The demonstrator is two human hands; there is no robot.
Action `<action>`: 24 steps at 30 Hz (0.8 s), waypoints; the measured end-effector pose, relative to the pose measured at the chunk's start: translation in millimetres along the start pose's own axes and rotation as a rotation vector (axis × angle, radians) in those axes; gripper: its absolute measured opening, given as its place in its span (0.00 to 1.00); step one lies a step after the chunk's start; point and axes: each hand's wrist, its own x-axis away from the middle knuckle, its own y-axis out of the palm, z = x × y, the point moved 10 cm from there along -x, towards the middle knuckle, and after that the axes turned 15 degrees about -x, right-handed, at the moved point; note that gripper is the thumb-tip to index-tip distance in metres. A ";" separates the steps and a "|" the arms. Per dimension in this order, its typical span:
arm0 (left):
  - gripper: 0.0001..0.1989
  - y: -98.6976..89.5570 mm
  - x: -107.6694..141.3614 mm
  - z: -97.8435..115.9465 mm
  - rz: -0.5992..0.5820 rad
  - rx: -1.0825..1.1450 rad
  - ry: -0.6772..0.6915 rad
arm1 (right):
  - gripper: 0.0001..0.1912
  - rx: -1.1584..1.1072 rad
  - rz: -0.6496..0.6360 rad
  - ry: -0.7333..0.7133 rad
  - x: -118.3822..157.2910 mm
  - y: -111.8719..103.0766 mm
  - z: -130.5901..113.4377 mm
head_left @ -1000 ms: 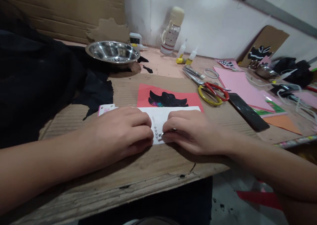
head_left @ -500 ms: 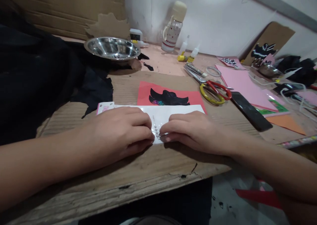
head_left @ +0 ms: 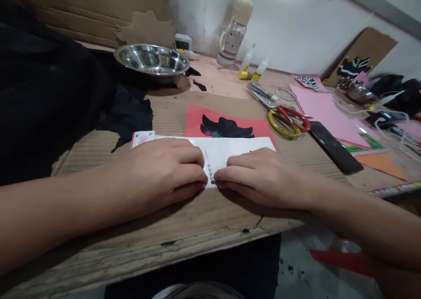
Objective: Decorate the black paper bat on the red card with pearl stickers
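Observation:
A white sheet (head_left: pixel 219 147) lies near the board's front edge, with a short row of small pearl-like beads (head_left: pixel 210 171) on it. My left hand (head_left: pixel 171 169) rests on the sheet just left of the beads, fingers curled together; what they hold, if anything, is hidden. From the right, my right hand (head_left: pixel 255 176) pinches a tiny dark thing at the row's lower end, too small to name. Behind the sheet is a red card (head_left: pixel 194 115) bearing a black cut-out shape (head_left: pixel 226 127) with a glittery patch.
Scissors (head_left: pixel 286 121) and a black phone (head_left: pixel 335 147) lie to the right, near pink sheets (head_left: pixel 324 110). A steel bowl (head_left: pixel 151 60), a bottle (head_left: pixel 233 33) and small glue bottles (head_left: pixel 259 71) stand behind. Black cloth (head_left: pixel 128 115) covers the left.
The view has shifted slightly, moving the scene a little up and right. My right fingertips sit slightly differently at the lower end of the bead row.

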 end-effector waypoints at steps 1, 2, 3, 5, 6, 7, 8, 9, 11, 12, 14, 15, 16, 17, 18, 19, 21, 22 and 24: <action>0.11 0.9 0.2 -0.2 -0.009 0.001 0.000 | 0.13 0.000 0.002 -0.004 0.5 -0.6 -0.3; 0.11 1.3 0.4 -0.1 -0.012 0.002 0.002 | 0.13 -0.004 0.006 -0.007 1.0 -1.3 -0.1; 0.11 1.2 0.5 -0.1 -0.011 -0.001 0.004 | 0.13 -0.014 0.007 -0.006 1.4 -1.5 0.6; 0.12 0.8 0.3 0.1 -0.010 -0.007 0.008 | 0.11 -0.045 -0.013 0.013 1.7 0.6 4.4; 0.12 0.4 0.1 0.1 -0.008 -0.009 0.007 | 0.11 -0.057 -0.029 0.029 1.7 2.5 7.1; 0.12 0.1 0.0 0.1 -0.009 -0.011 0.006 | 0.10 -0.066 -0.044 0.043 1.5 4.2 9.6; 0.12 0.3 0.0 0.2 -0.014 -0.014 0.005 | 0.09 -0.071 -0.058 0.054 1.2 5.9 11.8; 0.12 0.7 0.1 0.1 -0.021 -0.016 0.002 | 0.08 -0.072 -0.057 0.055 0.8 5.9 12.8; 0.10 1.9 1.0 -2.4 -0.035 -0.021 -0.025 | 0.07 -0.079 -0.024 0.037 -0.1 2.6 12.0; 0.08 3.3 1.7 -4.8 -0.046 -0.023 -0.049 | 0.07 -0.087 -0.009 0.034 -0.5 0.7 11.6; 0.04 6.3 3.5 -10.9 -0.070 -0.025 -0.107 | 0.07 -0.096 0.000 0.066 -1.1 -1.2 13.1; 0.03 7.8 4.5 -13.4 -0.081 -0.025 -0.128 | 0.06 -0.093 -0.002 0.095 -1.2 -1.6 14.6; 0.04 8.6 5.3 -14.7 -0.088 -0.025 -0.137 | 0.06 -0.088 -0.008 0.120 -1.4 -1.7 15.6; 0.05 8.2 5.7 -15.1 -0.086 -0.024 -0.137 | 0.07 -0.080 -0.008 0.132 -1.6 -2.4 15.5; 0.07 7.1 5.9 -14.9 -0.082 -0.024 -0.131 | 0.07 -0.074 -0.007 0.132 -2.1 -3.3 14.5; 0.09 5.2 5.9 -14.3 -0.070 -0.025 -0.121 | 0.08 -0.070 -0.007 0.127 -2.5 -3.7 13.2; 0.12 1.2 5.6 -12.2 -0.051 -0.022 -0.095 | 0.08 -0.064 -0.009 0.108 -3.3 -4.1 11.2; 0.13 -0.5 5.4 -11.0 -0.042 -0.019 -0.083 | 0.08 -0.064 -0.006 0.101 -3.5 -4.4 11.0; 0.15 -3.1 4.8 -9.5 -0.023 -0.007 -0.067 | 0.09 -0.069 0.026 0.077 -3.3 -6.9 10.4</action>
